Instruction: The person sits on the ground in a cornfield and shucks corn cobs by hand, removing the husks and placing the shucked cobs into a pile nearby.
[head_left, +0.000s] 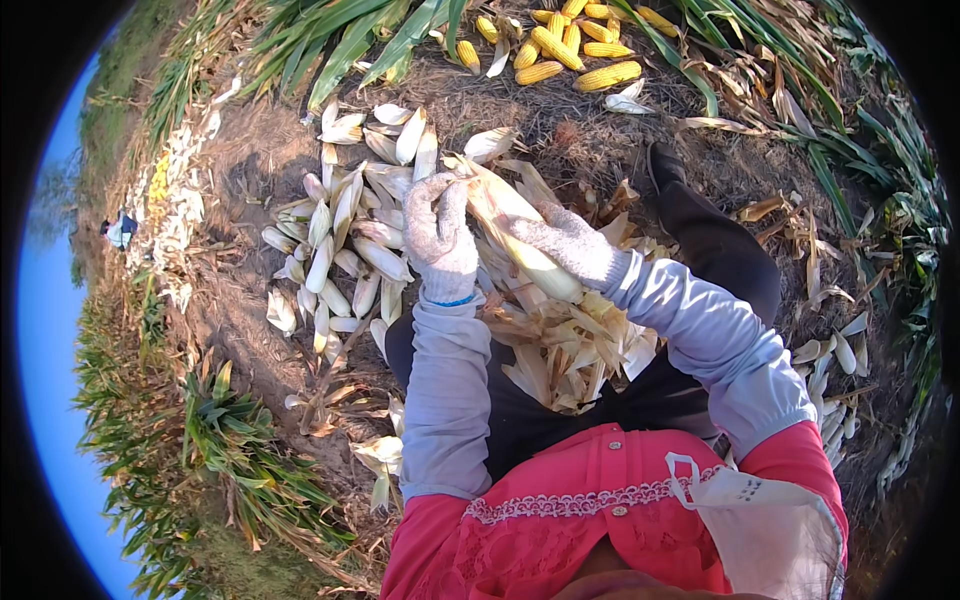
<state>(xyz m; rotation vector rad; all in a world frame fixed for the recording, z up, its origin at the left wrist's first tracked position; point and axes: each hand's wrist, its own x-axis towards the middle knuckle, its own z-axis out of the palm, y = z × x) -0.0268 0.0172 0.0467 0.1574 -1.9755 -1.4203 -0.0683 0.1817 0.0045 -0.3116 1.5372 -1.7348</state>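
A corn ear still in its pale husk (517, 225) lies slanting between my two gloved hands. My right hand (566, 238) is wrapped around its middle and lower part. At the upper tip, my left hand (439, 232) has its fingers curled against the husk end; the fingertips are partly hidden, so whether they pinch the leaves is unclear. Left of my hands lies a pile of unhusked corn ears (360, 232) on the soil. Loose stripped husks (570, 337) are heaped between my legs, below the held ear.
Bare yellow corn cobs (555, 45) lie heaped at the top. Green cut stalks (345, 37) and leaves (892, 195) border the ground. More husked-off leaves (832, 405) lie at right. Far left, a person (120, 229) is near a strip of husks (176, 202).
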